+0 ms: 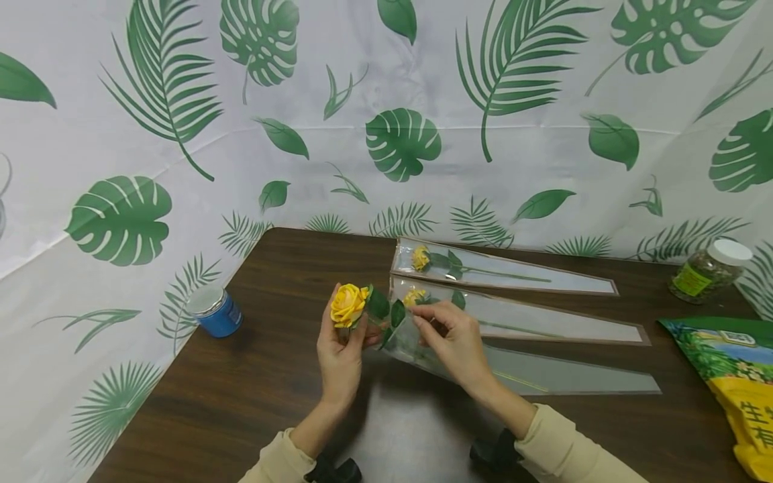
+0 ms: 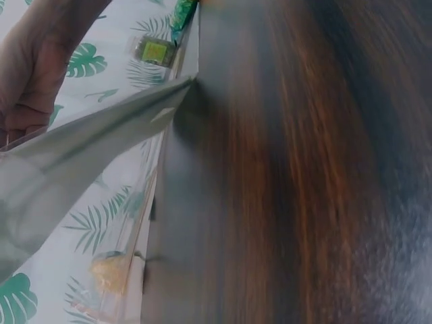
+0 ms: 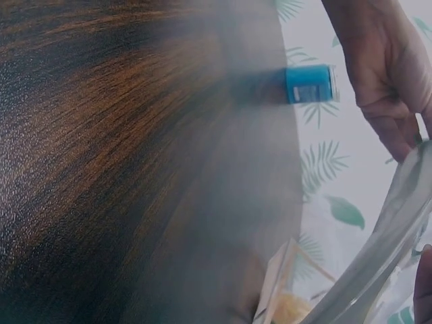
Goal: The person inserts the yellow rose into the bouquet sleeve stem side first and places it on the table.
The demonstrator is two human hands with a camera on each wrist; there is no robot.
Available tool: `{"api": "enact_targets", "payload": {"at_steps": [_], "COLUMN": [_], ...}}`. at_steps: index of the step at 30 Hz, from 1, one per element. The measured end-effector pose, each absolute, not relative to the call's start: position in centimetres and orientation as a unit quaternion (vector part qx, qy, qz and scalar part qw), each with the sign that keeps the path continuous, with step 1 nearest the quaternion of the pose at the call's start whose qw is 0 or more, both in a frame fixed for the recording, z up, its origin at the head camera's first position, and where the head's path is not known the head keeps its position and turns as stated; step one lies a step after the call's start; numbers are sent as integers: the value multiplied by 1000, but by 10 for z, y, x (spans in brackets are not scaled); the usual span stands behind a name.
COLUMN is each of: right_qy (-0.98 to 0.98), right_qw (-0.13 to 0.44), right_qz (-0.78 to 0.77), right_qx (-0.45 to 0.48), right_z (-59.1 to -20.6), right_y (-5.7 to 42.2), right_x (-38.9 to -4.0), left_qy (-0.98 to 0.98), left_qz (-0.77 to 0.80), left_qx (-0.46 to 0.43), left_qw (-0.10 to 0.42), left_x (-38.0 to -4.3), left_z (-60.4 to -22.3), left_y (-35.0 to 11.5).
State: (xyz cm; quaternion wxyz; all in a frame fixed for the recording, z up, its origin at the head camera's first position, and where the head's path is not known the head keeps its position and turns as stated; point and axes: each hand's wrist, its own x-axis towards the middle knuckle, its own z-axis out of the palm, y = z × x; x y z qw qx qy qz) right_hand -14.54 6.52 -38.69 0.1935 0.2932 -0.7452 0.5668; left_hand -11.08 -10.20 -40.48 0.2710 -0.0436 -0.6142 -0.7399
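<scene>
My left hand [image 1: 341,355] holds an artificial yellow rose [image 1: 349,305] just under its bloom, fingers and thumb about it. Green leaves [image 1: 396,314] stick out to the right of the bloom. The stem runs down into a clear tapered flower sleeve [image 1: 580,373] with a pale border. At the sleeve's wide mouth, my right hand [image 1: 453,339] pinches the plastic edge by the leaves. In the left wrist view the right hand [image 2: 30,81] is at the raised sleeve [image 2: 88,145]. The right wrist view shows the left hand [image 3: 388,74] at the sleeve's other part.
Two sleeved yellow roses lie behind, one in the back sleeve [image 1: 580,282] and one in the middle sleeve [image 1: 604,327]. A blue can [image 1: 222,318] stands at the left table edge. At the right are a white-lidded jar [image 1: 703,272] and a yellow-green bag [image 1: 739,396].
</scene>
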Motion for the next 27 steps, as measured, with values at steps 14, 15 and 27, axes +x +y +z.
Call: {"api": "enact_targets", "payload": {"at_steps": [14,15,27], "right_qy": [-742,-741,-744], "right_qw": [202,202,197], "right_qz": [564,565,567], "right_qx": [301,301,293], "right_z": [-386,-385,-385], "right_y": [64,64,64], "right_x": [-145,-145,-145], "left_qy": [-589,-590,-656], "left_qz": [-722,-721,-671], "left_qx": [-80,-82,-100], "left_qw": [354,355,330], "left_x": [-119,-120,-114], "left_z": [-402,-402,-406], "left_y": [-112,-112,-113]}}
